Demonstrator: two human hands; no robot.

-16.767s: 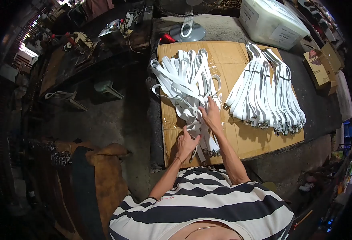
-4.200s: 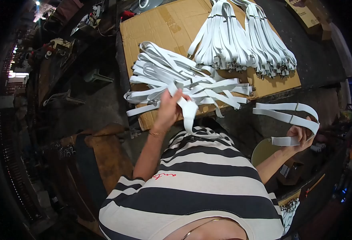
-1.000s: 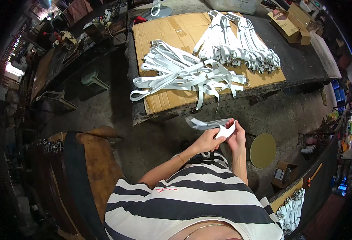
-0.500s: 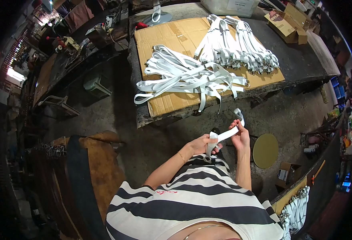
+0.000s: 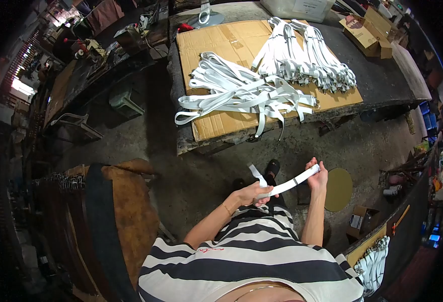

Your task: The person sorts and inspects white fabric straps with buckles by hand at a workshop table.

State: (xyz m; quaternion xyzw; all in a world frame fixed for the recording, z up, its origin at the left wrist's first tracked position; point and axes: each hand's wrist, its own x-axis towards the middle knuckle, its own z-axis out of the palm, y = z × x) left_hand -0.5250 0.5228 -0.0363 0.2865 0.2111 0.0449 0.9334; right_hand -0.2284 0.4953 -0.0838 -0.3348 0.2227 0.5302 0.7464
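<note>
Pretty dim place tbh, blown-out patch of light [image 5: 22,86] at upper left, floor [image 5: 163,131] mostly shadowy, heavy fisheye bend, corners nearly black.

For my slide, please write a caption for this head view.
Left hand and right hand hold one white strap; more straps lie on cardboard.

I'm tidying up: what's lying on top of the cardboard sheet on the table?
A loose pile of white straps and, beside it, bundled straps lie on the cardboard sheet. The cardboard under both is covered, so anything beneath the straps can't be seen.
</note>
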